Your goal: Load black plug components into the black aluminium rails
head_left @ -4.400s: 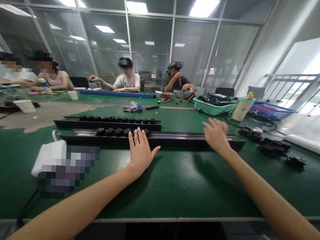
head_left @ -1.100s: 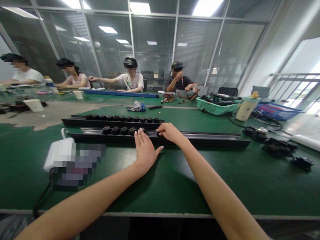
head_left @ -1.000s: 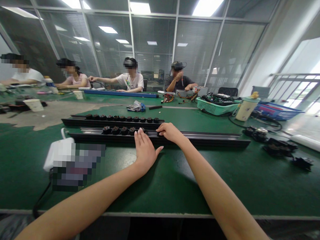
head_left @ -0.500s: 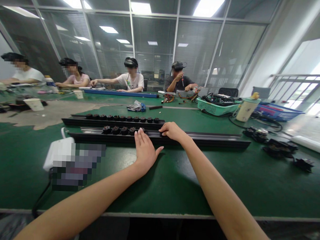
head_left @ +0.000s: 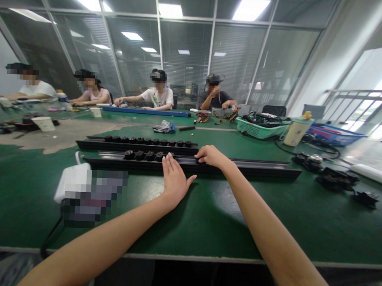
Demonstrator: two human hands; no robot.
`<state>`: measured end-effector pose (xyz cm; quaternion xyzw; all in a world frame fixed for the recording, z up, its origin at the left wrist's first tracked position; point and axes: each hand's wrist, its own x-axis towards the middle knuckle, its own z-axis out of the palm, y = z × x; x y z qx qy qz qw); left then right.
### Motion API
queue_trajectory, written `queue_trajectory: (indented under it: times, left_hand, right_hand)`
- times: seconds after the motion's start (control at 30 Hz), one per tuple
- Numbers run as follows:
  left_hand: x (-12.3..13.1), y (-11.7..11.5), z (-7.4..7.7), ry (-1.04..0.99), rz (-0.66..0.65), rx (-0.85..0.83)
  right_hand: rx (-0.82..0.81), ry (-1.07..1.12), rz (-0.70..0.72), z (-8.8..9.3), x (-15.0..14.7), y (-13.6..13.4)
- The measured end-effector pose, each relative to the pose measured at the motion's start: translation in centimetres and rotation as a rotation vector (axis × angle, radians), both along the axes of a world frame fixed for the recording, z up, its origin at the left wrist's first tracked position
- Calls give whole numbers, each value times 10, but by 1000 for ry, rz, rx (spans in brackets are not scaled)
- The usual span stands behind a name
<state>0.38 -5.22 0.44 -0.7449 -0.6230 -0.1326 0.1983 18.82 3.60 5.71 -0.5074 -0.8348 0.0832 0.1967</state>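
A long black rail point(head_left: 256, 172) with a shiny channel lies crosswise in front of me. Several small round black parts point(head_left: 140, 155) sit in a row in its left half. My left hand point(head_left: 176, 182) rests against the near side of the rail, fingers stretched out flat and thumb apart, its fingertips at the right end of that row. Farther right, my right hand point(head_left: 212, 155) reaches over the channel with thumb and fingers pinched on a small black part, mostly hidden under the fingers. Behind lies a second black rail point(head_left: 140, 149) bearing a similar row of black parts.
More black parts point(head_left: 336, 179) lie loose at the right. A white adapter box point(head_left: 73, 180) and a blurred-out flat object point(head_left: 95, 195) lie at the left. Farther back are a green basket point(head_left: 258, 130), a lidded cup point(head_left: 295, 131), a crumpled cloth point(head_left: 164, 127) and several seated people.
The view has shifted slightly. My right hand has slid a little to the right along the rail; my left hand stays in nearly the same place.
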Motion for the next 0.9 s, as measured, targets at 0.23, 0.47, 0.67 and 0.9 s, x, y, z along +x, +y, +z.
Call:
queue_trajectory:
  times: [0.23,0.47,0.67,0.9]
  left_hand:
    - [0,-2,3,17,1,-4]
    - [-2,0,0,17,1,13]
    - [-2,0,0,-9,-4,1]
    - [-2,0,0,18,4,11]
  right_hand:
    - [39,-67,119,-3,7,5]
    - [66,-77,184,-1,9,1]
    - [68,-95,194,2,12,1]
    - [52,-97,208,4,22,-2]
